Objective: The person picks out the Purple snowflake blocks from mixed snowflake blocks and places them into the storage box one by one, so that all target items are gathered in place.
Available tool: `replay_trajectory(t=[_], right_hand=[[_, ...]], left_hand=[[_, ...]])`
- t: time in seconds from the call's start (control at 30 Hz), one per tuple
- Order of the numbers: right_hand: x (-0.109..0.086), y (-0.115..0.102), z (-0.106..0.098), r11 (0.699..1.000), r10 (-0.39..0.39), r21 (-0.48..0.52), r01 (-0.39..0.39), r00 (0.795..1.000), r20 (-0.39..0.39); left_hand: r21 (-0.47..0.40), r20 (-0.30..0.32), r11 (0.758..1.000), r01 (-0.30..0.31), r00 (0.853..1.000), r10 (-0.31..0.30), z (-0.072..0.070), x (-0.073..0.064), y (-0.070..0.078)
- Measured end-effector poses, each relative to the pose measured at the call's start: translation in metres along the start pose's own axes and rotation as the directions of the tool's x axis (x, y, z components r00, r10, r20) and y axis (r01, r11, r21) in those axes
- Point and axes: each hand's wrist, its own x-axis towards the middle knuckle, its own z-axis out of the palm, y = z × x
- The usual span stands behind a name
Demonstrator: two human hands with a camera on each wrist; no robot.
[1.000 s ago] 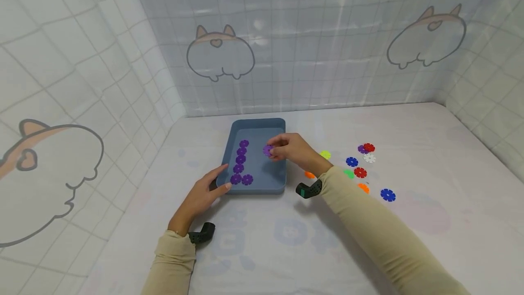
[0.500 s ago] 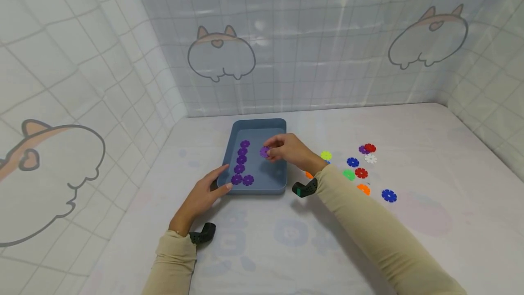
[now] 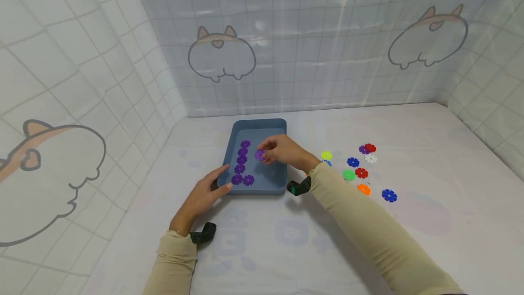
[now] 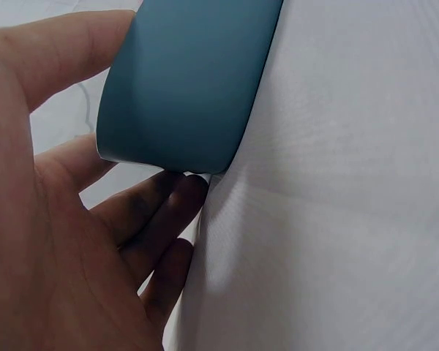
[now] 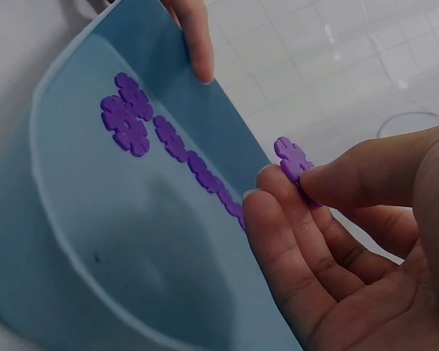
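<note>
A blue-grey tray (image 3: 258, 191) lies on the table, its near left corner between the thumb and fingers of my left hand (image 3: 202, 197). In the left wrist view, those spread fingers touch the tray wall (image 4: 190, 88). Inside the tray, several purple flower-shaped discs (image 3: 242, 160) form a line along the left side, with one more disc (image 3: 248, 180) beside the near end. Over the tray, my right hand (image 3: 284, 151) pinches another purple flower-shaped disc (image 3: 259, 155) between thumb and fingers. The right wrist view shows this disc (image 5: 291, 157) tilted and raised above the tray floor.
Right of the tray lie loose discs: yellow (image 3: 326, 155), green (image 3: 349, 175), orange (image 3: 363, 189), white (image 3: 370, 159), red (image 3: 361, 173) and blue (image 3: 389, 195). A red disc (image 3: 370, 148) overlaps a purple one (image 3: 363, 150). Tiled-pattern curtains (image 3: 294, 58) enclose the table.
My right hand has moved left and slightly nearer, carrying the purple disc toward the line in the tray. My left hand stays at the tray corner.
</note>
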Motion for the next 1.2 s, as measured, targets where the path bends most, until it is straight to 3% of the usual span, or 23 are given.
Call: replay_trajectory(t=[1.2], right_hand=[[0.020,-0.006,0.022,0.978,0.118,-0.170,-0.124,0.992,-0.040]], left_hand=[[-0.005,-0.005,1.000,-0.001,1.000,0.001,0.000,0.000,0.002]])
